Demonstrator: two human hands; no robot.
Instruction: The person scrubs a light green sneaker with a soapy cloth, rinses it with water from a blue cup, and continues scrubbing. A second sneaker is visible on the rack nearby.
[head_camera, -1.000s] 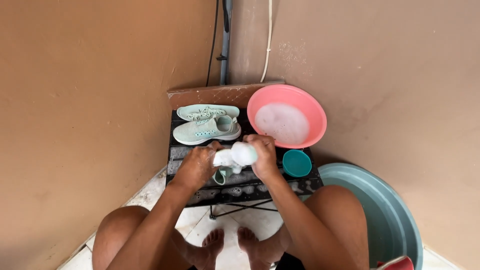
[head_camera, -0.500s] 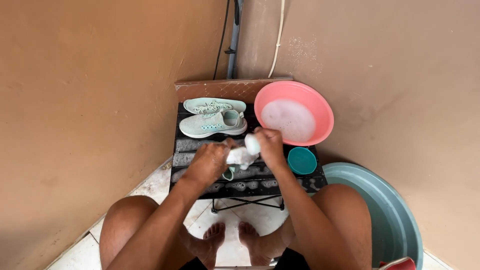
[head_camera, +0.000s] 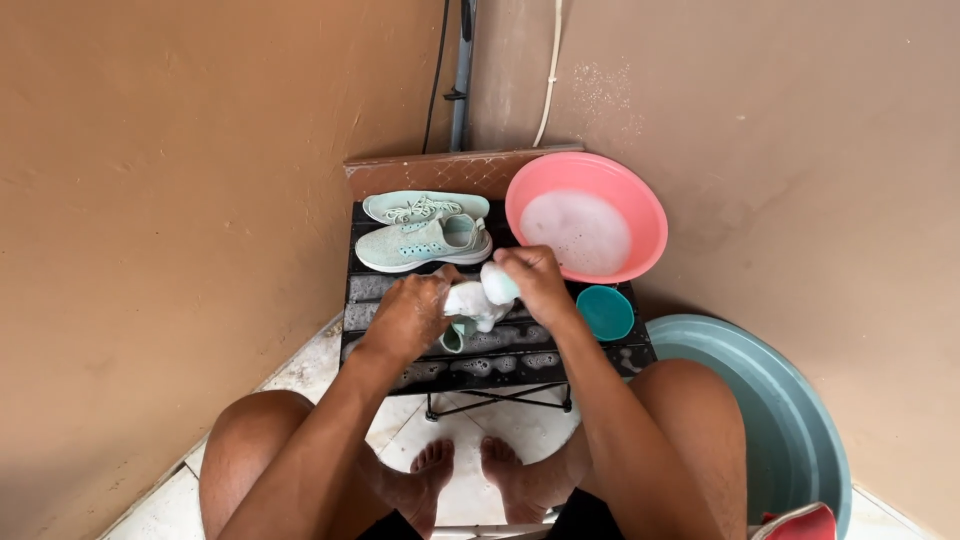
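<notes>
My left hand (head_camera: 408, 318) and my right hand (head_camera: 536, 282) meet over a low black slatted table (head_camera: 400, 372). Together they grip a small soapy white and pale green item (head_camera: 474, 301), seemingly a cloth or insole; suds cover it, so its exact kind is unclear. My right hand pinches its upper end, and my left hand holds the lower part against the wet slats. A pair of mint green sneakers (head_camera: 424, 231) lies just beyond my left hand at the table's back.
A pink basin (head_camera: 640, 215) with foamy water sits at the back right, a small teal cup (head_camera: 606, 312) beside it. A large grey-green tub (head_camera: 790, 420) stands on the floor to the right. Brown walls close in at left and behind. My bare feet (head_camera: 470, 475) rest under the table.
Both hands kept rubbing the soapy item together. My right hand shifted slightly over the item's top end. The view drifted a little.
</notes>
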